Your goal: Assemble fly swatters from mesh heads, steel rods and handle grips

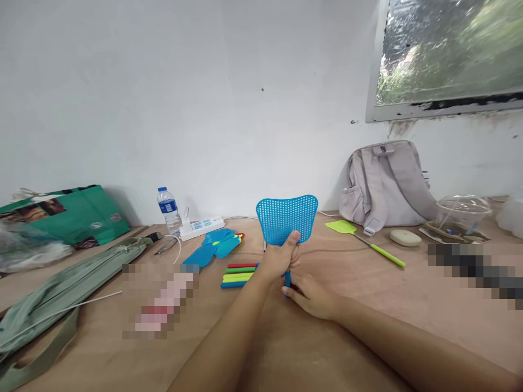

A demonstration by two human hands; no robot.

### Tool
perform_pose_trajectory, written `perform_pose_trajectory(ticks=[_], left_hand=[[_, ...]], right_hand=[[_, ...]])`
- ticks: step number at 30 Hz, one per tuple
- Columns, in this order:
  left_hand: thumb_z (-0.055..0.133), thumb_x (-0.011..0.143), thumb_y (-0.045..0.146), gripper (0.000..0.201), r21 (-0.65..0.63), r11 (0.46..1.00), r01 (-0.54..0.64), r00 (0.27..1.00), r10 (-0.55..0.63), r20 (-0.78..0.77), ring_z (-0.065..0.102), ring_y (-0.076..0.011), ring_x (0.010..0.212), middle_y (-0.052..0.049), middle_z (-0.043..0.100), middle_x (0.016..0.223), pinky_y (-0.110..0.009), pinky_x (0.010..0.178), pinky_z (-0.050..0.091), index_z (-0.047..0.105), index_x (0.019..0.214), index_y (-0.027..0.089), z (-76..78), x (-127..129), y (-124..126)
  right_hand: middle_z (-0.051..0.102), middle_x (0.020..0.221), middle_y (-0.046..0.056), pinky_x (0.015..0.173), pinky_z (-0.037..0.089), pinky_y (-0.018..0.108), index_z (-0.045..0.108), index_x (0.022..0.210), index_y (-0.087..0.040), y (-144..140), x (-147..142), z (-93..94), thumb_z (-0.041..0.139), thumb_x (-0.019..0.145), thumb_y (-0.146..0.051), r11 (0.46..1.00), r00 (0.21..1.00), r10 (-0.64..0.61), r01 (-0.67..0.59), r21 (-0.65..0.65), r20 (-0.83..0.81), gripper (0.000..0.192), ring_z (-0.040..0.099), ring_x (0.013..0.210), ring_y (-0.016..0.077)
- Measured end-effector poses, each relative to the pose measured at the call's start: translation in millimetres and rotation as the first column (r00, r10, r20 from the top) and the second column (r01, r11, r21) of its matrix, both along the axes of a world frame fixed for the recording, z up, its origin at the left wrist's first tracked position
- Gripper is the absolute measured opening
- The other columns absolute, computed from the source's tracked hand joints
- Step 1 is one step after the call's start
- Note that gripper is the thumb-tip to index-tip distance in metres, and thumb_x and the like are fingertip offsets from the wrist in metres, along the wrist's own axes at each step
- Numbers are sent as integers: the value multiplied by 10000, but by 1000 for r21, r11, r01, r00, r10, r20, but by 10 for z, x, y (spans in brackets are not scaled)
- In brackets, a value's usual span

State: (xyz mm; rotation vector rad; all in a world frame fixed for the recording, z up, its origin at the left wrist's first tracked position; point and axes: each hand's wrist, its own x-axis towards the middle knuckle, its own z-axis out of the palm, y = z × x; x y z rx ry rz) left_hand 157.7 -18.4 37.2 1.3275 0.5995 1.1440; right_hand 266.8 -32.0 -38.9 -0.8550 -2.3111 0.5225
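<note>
Upright over the table, a blue fly swatter head (pixel 287 218) faces me with its perforated mesh. My left hand (pixel 283 258) is closed around its base, thumb pressed on the lower mesh. Below that, my right hand (pixel 310 295) pinches a short blue handle (pixel 287 280) between thumb and fingers. The joint between head and handle is hidden by my left hand. Beside my left forearm lie several handles (pixel 239 276) in red, green, yellow and blue, partly covered by the arm. Farther left, loose blue swatter heads (pixel 218 245) overlap, with yellow and red edges showing among them.
A yellow-green fly swatter (pixel 376 247) lies to the right, near a beige oval case (pixel 405 238) and a grey backpack (pixel 386 185). Leftward are a power strip (pixel 203 227), a water bottle (pixel 168 209), a green bag (pixel 90 215) and a grey-green fabric case (pixel 77 288).
</note>
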Motion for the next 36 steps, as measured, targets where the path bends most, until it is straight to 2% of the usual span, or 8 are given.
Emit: perform_pose_trajectory(ticks=[4,8,10,13,17,23,28,36], left_hand=[[507,659,633,548,8,998,-56,997,56,57,171,-24,313,98,189,354,-214,358,138,238,467,196,-12,-133,35],[485,713,585,487,23,988,-152,979,147,140,235,-35,349,91,211,402,-202,380,248,328,492,180,-88,-371,21],[545,707,515,373,-1,983,-185,967,182,177,354,-49,406,78,331,453,-213,470,368,452,604,168,-183,-494,19],[659,642,378,263,-27,972,-233,963,235,131,550,-122,670,7,556,666,-277,685,452,551,726,154,-332,-613,30],[726,560,277,257,-84,949,-305,938,314,148,591,-170,759,-15,620,738,-337,775,465,597,736,142,-391,-639,43],[757,519,210,315,-176,909,-377,898,406,172,613,-178,728,-19,651,785,-343,664,529,610,792,149,-306,-708,58],[760,509,179,341,-204,887,-415,879,448,161,624,-171,689,-1,662,787,-290,555,536,607,814,168,-335,-825,137],[750,510,157,282,-252,846,-470,810,527,258,601,-127,561,20,654,695,-237,473,515,592,744,153,-392,-895,229]], right_hand=[[544,733,29,602,386,283,460,747,-192,-25,-53,12,352,864,-313,999,999,-33,33,-9,-21,200,482,655,146],[566,800,33,620,396,292,467,924,-210,-40,-60,19,360,856,-293,999,999,-45,45,-15,-17,152,514,685,158],[581,844,39,657,406,306,470,988,-224,-27,-34,20,356,853,-269,998,998,-54,54,-10,-13,183,534,730,170],[585,936,70,746,407,334,484,1009,-211,17,42,29,344,849,-238,993,992,-116,117,10,-39,215,541,844,192],[592,946,74,758,409,339,484,1019,-198,90,211,98,339,844,-231,976,975,-217,217,12,-43,231,543,858,194],[607,939,62,671,416,309,520,1028,-221,164,450,278,395,834,-373,950,956,-294,290,116,17,276,559,809,198],[611,947,55,659,429,310,530,1025,-234,219,535,305,432,813,-312,939,945,-324,318,130,29,246,571,786,190],[600,941,36,733,468,316,474,1029,-229,265,547,154,544,758,-344,991,944,-133,125,-46,-303,303,576,864,171]])
